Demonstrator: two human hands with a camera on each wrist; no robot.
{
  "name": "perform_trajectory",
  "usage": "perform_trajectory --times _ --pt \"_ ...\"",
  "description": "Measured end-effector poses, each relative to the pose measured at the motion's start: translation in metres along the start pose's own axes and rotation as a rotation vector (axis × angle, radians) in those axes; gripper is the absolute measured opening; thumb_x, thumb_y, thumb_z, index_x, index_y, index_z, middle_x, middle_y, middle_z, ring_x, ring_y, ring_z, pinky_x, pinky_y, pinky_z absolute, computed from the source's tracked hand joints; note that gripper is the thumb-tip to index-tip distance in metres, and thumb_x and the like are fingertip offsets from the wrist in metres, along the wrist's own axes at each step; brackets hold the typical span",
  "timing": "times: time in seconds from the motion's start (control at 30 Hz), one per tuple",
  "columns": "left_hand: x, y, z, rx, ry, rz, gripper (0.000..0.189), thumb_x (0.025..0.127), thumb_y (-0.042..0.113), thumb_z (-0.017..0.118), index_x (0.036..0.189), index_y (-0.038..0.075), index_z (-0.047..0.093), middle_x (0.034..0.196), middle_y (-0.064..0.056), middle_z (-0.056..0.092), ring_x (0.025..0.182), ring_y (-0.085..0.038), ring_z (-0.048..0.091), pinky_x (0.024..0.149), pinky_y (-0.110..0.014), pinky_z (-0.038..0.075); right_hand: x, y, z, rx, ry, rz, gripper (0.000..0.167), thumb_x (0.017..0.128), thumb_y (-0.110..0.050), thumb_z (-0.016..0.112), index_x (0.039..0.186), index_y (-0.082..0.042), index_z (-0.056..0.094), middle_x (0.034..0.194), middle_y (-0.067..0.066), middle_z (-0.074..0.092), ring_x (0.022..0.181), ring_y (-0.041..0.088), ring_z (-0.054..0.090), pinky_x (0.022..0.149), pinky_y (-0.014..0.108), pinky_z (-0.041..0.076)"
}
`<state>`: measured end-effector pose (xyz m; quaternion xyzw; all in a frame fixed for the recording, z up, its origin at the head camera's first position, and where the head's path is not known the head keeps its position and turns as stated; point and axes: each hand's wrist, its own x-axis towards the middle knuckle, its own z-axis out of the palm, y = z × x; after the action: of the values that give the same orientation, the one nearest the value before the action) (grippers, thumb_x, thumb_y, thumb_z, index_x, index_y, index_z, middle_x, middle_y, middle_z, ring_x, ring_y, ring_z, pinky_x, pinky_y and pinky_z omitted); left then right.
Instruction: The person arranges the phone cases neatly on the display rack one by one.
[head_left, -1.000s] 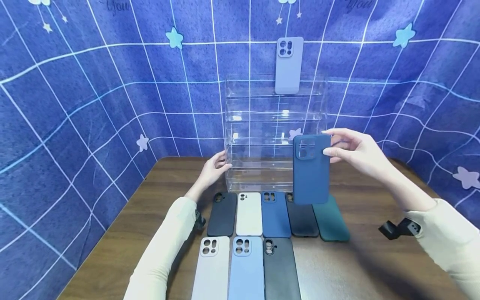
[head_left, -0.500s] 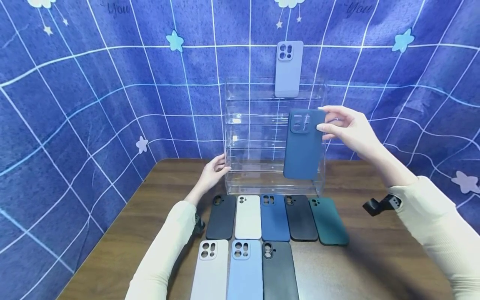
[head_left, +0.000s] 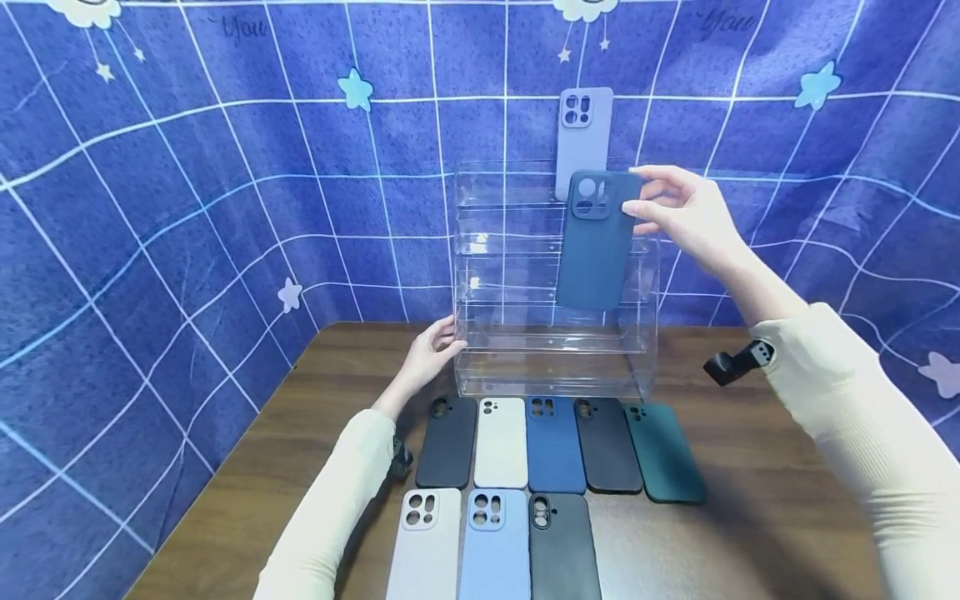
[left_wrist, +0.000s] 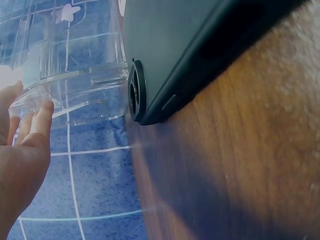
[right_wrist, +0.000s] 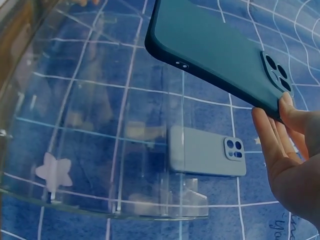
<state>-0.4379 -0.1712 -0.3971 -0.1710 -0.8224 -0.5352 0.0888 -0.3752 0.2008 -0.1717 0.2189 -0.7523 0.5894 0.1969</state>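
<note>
My right grip (head_left: 688, 215) pinches the blue phone case (head_left: 596, 254) near its upper corner, at one o'clock from the middle of the clear rack (head_left: 547, 387) and in front of it. My left grip (head_left: 429, 354) holds the rack's side at eight o'clock. At six, other cases (head_left: 502, 446) lie on the surface (head_left: 780, 450).
</note>
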Motion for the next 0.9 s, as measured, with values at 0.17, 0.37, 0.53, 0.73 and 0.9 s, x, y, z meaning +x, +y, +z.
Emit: perform_trajectory --times 0.17,0.37,0.53,0.73,0.9 --pt "0.001 0.000 0.000 -0.008 -0.007 -0.019 0.060 0.089 0.020 0.065 0.142 0.008 0.038 0.134 -0.018 0.052 0.120 -0.031 0.054 0.103 -0.042 0.044 0.018 -0.006 0.006 0.027 0.028 -0.012 0.045 0.080 -0.003 0.072 0.124 -0.006 0.059 0.080 -0.002 0.057 0.068 0.004 0.066 0.061 0.023 0.058" --pt "0.001 0.000 0.001 -0.021 -0.020 -0.017 0.061 0.089 0.020 0.065 0.142 0.007 0.037 0.134 -0.019 0.051 0.121 -0.032 0.053 0.103 -0.043 0.043 0.037 -0.009 0.013 0.006 0.040 0.012 0.049 0.080 -0.006 0.073 0.126 -0.006 0.057 0.081 -0.003 0.058 0.068 0.004 0.066 0.062 0.021 0.057" --pt "0.002 0.002 0.001 -0.052 -0.030 0.003 0.061 0.089 0.017 0.065 0.141 0.003 0.036 0.135 -0.023 0.049 0.121 -0.035 0.051 0.106 -0.044 0.039 0.053 -0.010 0.019 0.026 0.051 0.010 0.049 0.080 -0.005 0.073 0.126 -0.007 0.057 0.082 -0.002 0.057 0.066 0.004 0.065 0.061 0.020 0.057" --pt "0.002 0.002 0.001 -0.045 -0.040 -0.009 0.062 0.089 0.016 0.065 0.141 0.002 0.035 0.135 -0.023 0.048 0.121 -0.035 0.051 0.107 -0.045 0.038 0.069 -0.009 0.026 0.045 0.080 -0.006 0.047 0.079 -0.004 0.073 0.124 -0.007 0.058 0.083 -0.002 0.058 0.065 0.005 0.064 0.060 0.019 0.057" --pt "-0.001 -0.002 0.000 -0.023 -0.046 -0.032 0.061 0.089 0.015 0.064 0.142 0.004 0.034 0.135 -0.022 0.048 0.122 -0.034 0.051 0.104 -0.045 0.041 0.082 -0.008 0.036 0.068 0.121 -0.014 0.041 0.079 -0.004 0.072 0.118 -0.007 0.060 0.083 -0.003 0.059 0.067 0.006 0.063 0.063 0.021 0.057"
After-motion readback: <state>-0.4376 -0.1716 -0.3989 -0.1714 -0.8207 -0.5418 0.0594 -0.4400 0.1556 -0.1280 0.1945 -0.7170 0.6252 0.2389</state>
